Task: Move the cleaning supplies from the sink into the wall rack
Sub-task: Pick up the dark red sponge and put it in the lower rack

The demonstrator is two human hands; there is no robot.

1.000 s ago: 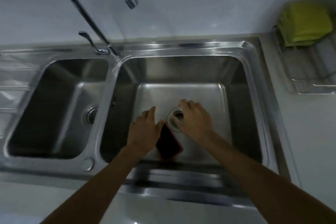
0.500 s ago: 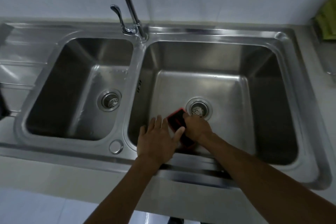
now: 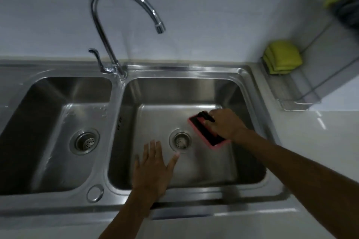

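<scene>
My right hand grips a flat red-and-black scrubbing pad and holds it tilted above the floor of the right sink basin, just right of the drain. My left hand hovers with spread fingers and nothing in it, over the near left part of the same basin. At the right wall hangs the wire wall rack, with a stack of yellow-green cloths at its far end.
A tall curved tap rises between the two basins, its spout over the right one. The left basin has its own drain strainer. A white counter runs along the right. Dark items sit high at the top right.
My right hand has lifted the red-and-black pad from the near side of the basin and carried it to the right, past the drain. My left hand has let go and spread open.
</scene>
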